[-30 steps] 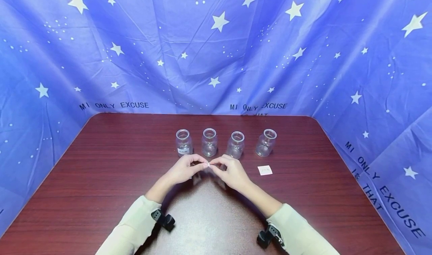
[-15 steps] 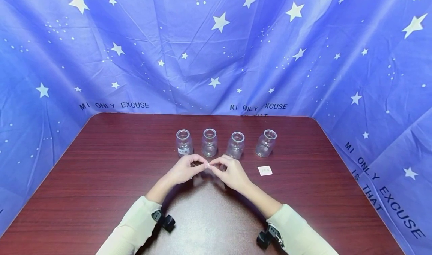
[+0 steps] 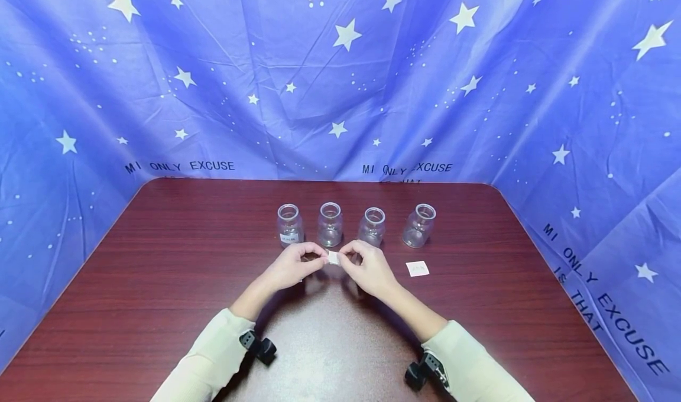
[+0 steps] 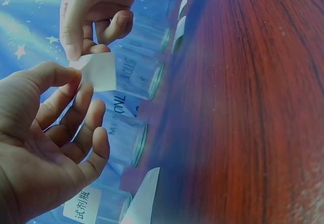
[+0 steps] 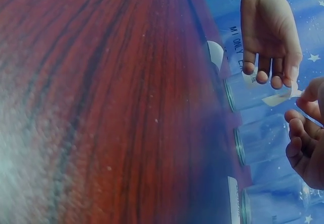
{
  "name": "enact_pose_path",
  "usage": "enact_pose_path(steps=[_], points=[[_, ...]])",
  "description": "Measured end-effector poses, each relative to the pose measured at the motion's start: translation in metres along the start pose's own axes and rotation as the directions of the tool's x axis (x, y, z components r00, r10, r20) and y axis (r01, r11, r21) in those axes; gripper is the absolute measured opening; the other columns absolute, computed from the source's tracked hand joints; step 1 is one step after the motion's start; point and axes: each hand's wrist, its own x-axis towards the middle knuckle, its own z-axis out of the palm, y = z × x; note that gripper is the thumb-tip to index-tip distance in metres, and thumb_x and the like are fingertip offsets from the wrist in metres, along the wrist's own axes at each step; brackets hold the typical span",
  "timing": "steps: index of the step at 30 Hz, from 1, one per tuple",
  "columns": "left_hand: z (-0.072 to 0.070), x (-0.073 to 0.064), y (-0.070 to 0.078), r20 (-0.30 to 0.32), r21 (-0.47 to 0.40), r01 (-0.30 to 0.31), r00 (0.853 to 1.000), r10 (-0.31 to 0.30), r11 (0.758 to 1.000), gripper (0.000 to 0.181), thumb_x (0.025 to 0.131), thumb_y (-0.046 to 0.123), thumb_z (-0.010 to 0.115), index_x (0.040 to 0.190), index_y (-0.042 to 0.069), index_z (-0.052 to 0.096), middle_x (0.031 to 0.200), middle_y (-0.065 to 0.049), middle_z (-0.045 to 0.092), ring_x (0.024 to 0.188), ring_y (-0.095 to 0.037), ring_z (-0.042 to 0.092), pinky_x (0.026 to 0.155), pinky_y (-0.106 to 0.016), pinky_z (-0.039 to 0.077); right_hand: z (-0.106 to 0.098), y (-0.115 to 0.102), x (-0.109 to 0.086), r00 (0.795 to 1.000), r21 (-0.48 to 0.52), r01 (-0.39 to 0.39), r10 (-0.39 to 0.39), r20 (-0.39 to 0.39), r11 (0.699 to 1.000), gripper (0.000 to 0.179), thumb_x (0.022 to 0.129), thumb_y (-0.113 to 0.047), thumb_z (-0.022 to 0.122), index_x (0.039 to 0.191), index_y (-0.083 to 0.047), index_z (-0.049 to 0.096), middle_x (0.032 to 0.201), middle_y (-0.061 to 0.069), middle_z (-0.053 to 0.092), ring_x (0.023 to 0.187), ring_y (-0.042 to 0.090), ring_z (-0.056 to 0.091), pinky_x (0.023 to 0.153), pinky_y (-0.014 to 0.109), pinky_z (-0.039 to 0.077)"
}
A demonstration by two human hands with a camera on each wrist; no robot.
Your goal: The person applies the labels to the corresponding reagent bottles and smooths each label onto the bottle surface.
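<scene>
Both hands meet at a small white sticky label [image 3: 333, 258] in front of the row of glass jars. My left hand [image 3: 289, 267] pinches its left edge between thumb and forefinger, the other fingers loosely bent in the left wrist view. At the opposite edge, my right hand [image 3: 369, 269] pinches the label with its fingertips. The label [image 4: 98, 72] looks blank and slightly bent from the left wrist. The leftmost glass jar [image 3: 289, 219] bears a white label [image 4: 82, 204] with dark writing. Beside it stand three bare jars, including a second jar [image 3: 330, 227] just behind the fingertips.
A third jar [image 3: 372, 227] and a fourth jar [image 3: 420, 227] stand further right, all without lids. A white paper piece [image 3: 417, 269] with faint writing lies right of my right hand on the dark red table [image 3: 175, 284]. A starry blue curtain [image 3: 298, 124] surrounds the table.
My right hand has shifted slightly right, away from the left fingertips. The white label now shows flat between the hands, where only a small bit showed before. The jars have not moved.
</scene>
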Motion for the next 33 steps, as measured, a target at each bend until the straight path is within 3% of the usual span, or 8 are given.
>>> enact_pose_path(steps=[5,8,12,20,24,27,29,33], points=[[0.000,0.000,0.001,0.002,-0.009,0.029,1.000,-0.029,1.000,0.016,0.088,0.016,0.061,0.093,0.001,0.065,0.083,-0.010,0.063,0.061,-0.005,0.049,0.050,-0.020,0.042,-0.005,0.000,0.002,0.997,0.037,-0.070,0.070,-0.019,0.997,0.006,0.085,-0.011,0.060,0.081,-0.013,0.065,0.070,-0.003,0.060,0.056,0.005,0.047,0.052,0.018,0.041],[0.000,-0.001,0.002,0.006,0.003,0.021,1.000,-0.021,1.000,0.015,0.089,0.015,0.060,0.092,0.001,0.064,0.082,-0.008,0.062,0.065,-0.007,0.050,0.056,-0.020,0.043,-0.007,0.000,0.002,0.994,0.059,-0.099,0.102,-0.040,0.993,0.006,0.084,-0.011,0.060,0.081,-0.012,0.065,0.069,-0.002,0.059,0.056,0.006,0.046,0.051,0.018,0.039],[0.000,-0.002,0.002,0.010,0.018,0.012,1.000,-0.012,1.000,0.014,0.089,0.015,0.060,0.091,0.002,0.064,0.081,-0.006,0.062,0.071,-0.008,0.053,0.066,-0.020,0.045,-0.008,0.001,0.003,0.989,0.070,-0.117,0.122,-0.080,0.991,0.005,0.084,-0.011,0.061,0.082,-0.011,0.065,0.068,-0.002,0.059,0.054,0.004,0.045,0.050,0.018,0.038],[0.002,-0.002,0.003,0.006,0.037,0.018,1.000,-0.018,0.999,0.012,0.089,0.012,0.058,0.090,0.001,0.063,0.079,-0.005,0.060,0.069,-0.005,0.051,0.066,-0.019,0.043,-0.011,0.004,0.003,0.979,0.139,-0.142,0.160,-0.127,0.980,0.006,0.086,-0.010,0.060,0.082,-0.008,0.065,0.066,0.000,0.058,0.049,0.003,0.040,0.046,0.017,0.034],[0.001,-0.006,0.015,-0.001,0.051,0.013,1.000,-0.013,0.999,0.012,0.089,0.010,0.057,0.090,0.000,0.062,0.079,-0.007,0.061,0.068,-0.005,0.051,0.066,-0.020,0.043,-0.014,0.005,0.004,0.973,0.138,-0.147,0.168,-0.157,0.979,0.007,0.086,-0.009,0.058,0.082,-0.008,0.064,0.065,0.000,0.056,0.050,0.003,0.038,0.047,0.017,0.032],[0.000,-0.006,0.013,0.000,0.054,0.010,1.000,-0.010,0.998,0.011,0.089,0.012,0.058,0.089,0.002,0.063,0.078,-0.006,0.062,0.068,-0.006,0.052,0.067,-0.020,0.044,-0.016,0.007,0.004,0.967,0.139,-0.164,0.187,-0.174,0.977,0.008,0.086,-0.010,0.058,0.081,-0.009,0.064,0.064,0.000,0.055,0.049,0.003,0.038,0.046,0.017,0.032],[0.001,-0.002,0.000,0.002,0.053,0.011,1.000,-0.012,0.999,0.012,0.088,0.015,0.059,0.089,0.004,0.064,0.078,-0.005,0.062,0.068,-0.006,0.053,0.067,-0.020,0.044,-0.018,0.008,0.005,0.961,0.135,-0.177,0.201,-0.189,0.975,0.008,0.086,-0.010,0.058,0.080,-0.010,0.064,0.064,0.000,0.055,0.049,0.003,0.038,0.046,0.017,0.032],[0.002,-0.001,-0.002,0.011,0.052,0.005,1.000,-0.006,0.999,0.012,0.088,0.014,0.059,0.090,0.004,0.063,0.081,-0.010,0.064,0.069,-0.009,0.056,0.067,-0.020,0.045,-0.021,0.010,0.005,0.953,0.128,-0.185,0.209,-0.220,0.974,0.008,0.084,-0.010,0.058,0.079,-0.009,0.064,0.063,0.001,0.059,0.047,0.002,0.039,0.045,0.017,0.032]])
